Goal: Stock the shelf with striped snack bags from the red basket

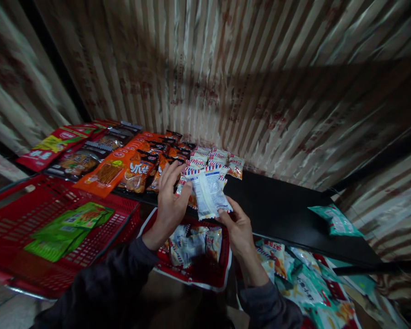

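Observation:
A white snack packet [208,194] with its printed back showing is pinched at its lower right corner by my right hand [239,225]. At the packet's left side is my left hand [172,194], its fingers apart and the thumb near the packet's upper left edge. Behind it, small white-and-red packets [217,157] lie in rows on the black shelf [281,205]. Below my hands, a red basket with a white rim [205,283] holds several similar white packets [192,244].
Orange bags [106,171], dark bags [77,161] and red bags [51,146] line the shelf's left. A red basket [7,233] holds green packets [68,228]. One teal packet [337,220] lies at the shelf's right end; mixed packets [308,283] sit below. Corrugated sheeting [208,68] stands behind.

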### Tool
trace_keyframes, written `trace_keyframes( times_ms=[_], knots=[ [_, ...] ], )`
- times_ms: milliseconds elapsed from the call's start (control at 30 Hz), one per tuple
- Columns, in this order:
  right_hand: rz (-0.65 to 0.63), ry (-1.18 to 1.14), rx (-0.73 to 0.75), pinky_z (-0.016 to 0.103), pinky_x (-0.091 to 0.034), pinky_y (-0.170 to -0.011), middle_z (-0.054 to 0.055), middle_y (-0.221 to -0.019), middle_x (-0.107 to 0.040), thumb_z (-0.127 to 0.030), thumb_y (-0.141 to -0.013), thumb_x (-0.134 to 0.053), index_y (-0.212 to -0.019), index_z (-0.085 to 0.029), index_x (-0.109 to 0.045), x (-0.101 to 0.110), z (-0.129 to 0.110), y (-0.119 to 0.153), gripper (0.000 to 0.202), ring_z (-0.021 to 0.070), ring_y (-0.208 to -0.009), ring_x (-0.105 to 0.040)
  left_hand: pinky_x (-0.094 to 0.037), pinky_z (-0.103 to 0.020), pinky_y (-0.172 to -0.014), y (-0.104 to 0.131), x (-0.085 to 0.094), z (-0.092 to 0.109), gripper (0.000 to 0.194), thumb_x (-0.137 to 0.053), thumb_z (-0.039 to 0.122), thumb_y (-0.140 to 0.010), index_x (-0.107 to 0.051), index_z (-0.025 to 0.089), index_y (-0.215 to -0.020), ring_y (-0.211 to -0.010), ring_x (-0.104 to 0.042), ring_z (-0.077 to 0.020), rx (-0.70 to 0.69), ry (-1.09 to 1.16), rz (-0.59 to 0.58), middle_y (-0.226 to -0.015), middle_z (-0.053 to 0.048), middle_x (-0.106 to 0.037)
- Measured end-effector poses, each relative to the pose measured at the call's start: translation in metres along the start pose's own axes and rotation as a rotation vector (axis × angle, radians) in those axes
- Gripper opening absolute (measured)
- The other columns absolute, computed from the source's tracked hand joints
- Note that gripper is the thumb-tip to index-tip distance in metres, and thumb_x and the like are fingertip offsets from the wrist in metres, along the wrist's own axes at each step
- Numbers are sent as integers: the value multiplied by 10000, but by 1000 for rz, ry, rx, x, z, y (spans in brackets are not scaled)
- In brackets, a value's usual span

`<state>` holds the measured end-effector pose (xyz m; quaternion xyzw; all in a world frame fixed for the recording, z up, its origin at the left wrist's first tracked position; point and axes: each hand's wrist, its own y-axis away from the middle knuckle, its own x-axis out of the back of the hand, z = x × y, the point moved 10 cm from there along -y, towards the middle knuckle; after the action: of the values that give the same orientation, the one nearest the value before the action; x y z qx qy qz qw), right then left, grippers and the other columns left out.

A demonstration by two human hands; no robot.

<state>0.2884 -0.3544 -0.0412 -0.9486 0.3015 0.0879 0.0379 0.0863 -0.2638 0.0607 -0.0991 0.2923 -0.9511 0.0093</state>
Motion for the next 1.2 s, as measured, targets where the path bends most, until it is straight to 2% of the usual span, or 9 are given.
trace_keyframes(
  times_ms=[100, 200, 333, 400, 467, 600, 767, 1000, 1200],
  knots=[
    [-75, 95, 52, 365, -543, -825, 35, -1052, -732, -340, -688, -741, -1069, -230, -712, -8, -4, 3, 398, 214, -927, -664, -246, -470, -1159, -11, 3, 4, 349, -544, 317, -856, -640, 212, -1175, -1378, -371, -253, -62, -84, -65, -1316, -65, -605],
    [-151, 193, 108, 394, -499, -926, 43, -1090, -720, -312, -717, -721, -1080, -244, -716, -16, -10, 7, 369, 228, -1031, -635, -345, -421, -1093, -16, -1, -13, 341, -605, 350, -824, -683, 216, -1127, -1269, -496, -263, 56, 35, -135, -1214, -71, -667],
    [-198, 260, 137, 390, -482, -946, 52, -1094, -707, -295, -750, -693, -1100, -258, -712, -22, -15, 10, 353, 222, -1042, -623, -490, -301, -793, -15, -13, -35, 235, -670, 374, -752, -740, 179, -862, -853, -645, -210, 241, 248, -210, -870, -53, -723],
    [-200, 282, 147, 369, -497, -908, 52, -1089, -703, -292, -758, -688, -1092, -260, -717, -22, -17, 11, 338, 213, -1004, -630, -456, -251, -629, -13, -15, -41, 218, -691, 373, -707, -719, 166, -772, -654, -588, -155, 320, 329, -203, -702, -14, -672],
    [-204, 295, 150, 345, -517, -842, 52, -1087, -699, -298, -761, -685, -1087, -259, -722, -22, -19, 11, 330, 206, -955, -637, -409, -227, -562, -12, -12, -43, 203, -699, 361, -676, -689, 162, -719, -579, -527, -123, 356, 370, -155, -628, 13, -622],
    [-209, 292, 110, 317, -523, -763, 44, -1074, -708, -303, -762, -672, -1105, -261, -719, -20, -17, 10, 348, 192, -872, -641, -397, -216, -551, -12, -7, -42, 196, -690, 356, -667, -640, 168, -693, -570, -505, -111, 369, 415, -71, -613, 24, -596],
    [-199, 253, 66, 297, -516, -685, 28, -1067, -720, -294, -749, -667, -1120, -264, -714, -16, -17, 8, 375, 153, -718, -626, -397, -216, -550, -10, -9, -42, 201, -691, 358, -673, -617, 172, -693, -572, -506, -112, 392, 428, -72, -610, 25, -586],
    [-224, 214, 48, 315, -534, -749, 11, -1115, -716, -309, -747, -675, -1111, -260, -711, -19, -20, 9, 369, 186, -839, -653, -395, -208, -536, -12, -8, -43, 192, -694, 346, -664, -616, 170, -668, -552, -495, -101, 411, 426, -58, -593, 29, -582],
    [-236, 245, 105, 320, -522, -816, 2, -1080, -722, -327, -766, -667, -1095, -262, -711, -21, -31, 12, 339, 207, -946, -643, -382, -202, -496, -13, -9, -47, 250, -740, 392, -636, -627, 172, -670, -529, -497, -99, 448, 446, -76, -590, 20, -600]
  ],
)
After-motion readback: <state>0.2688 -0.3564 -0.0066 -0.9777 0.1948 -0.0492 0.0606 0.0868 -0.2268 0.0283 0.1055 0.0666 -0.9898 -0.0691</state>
